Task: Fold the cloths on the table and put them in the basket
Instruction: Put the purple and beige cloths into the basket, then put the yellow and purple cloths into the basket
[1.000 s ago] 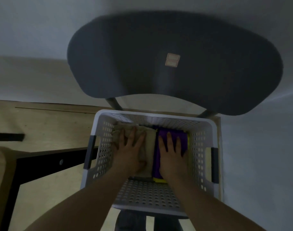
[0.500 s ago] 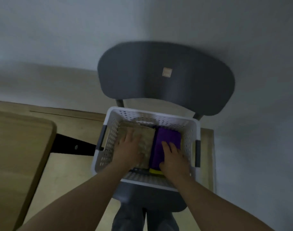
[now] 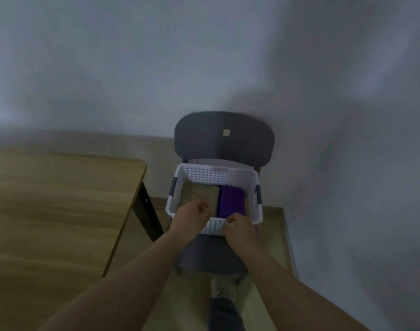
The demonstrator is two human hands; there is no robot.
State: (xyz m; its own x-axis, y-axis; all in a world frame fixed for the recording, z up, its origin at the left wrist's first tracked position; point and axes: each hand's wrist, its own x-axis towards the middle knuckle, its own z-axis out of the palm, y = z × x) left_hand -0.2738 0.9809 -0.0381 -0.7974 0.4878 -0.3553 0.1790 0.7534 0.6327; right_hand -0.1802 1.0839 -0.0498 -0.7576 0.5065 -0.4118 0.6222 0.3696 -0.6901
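A white perforated basket (image 3: 216, 170) stands on the seat of a dark grey chair (image 3: 224, 142). Inside it a folded beige cloth (image 3: 199, 192) lies on the left and a folded purple cloth (image 3: 231, 200) on the right, with a yellow edge (image 3: 245, 202) showing beside the purple one. My left hand (image 3: 192, 217) hovers over the basket's near left corner, fingers loosely curled, holding nothing. My right hand (image 3: 240, 231) is at the near rim, fingers loosely curled and also holding nothing. Neither hand touches a cloth.
A wooden table (image 3: 60, 206) with a black leg (image 3: 146, 211) fills the left side, its corner close to the basket. A grey wall rises behind and to the right of the chair. My leg and foot (image 3: 222, 292) show below the chair on the wooden floor.
Both hands have lifted off the cloths and pulled back to the basket's near rim, fingers curling in. The view has drawn back, so more of the table shows.
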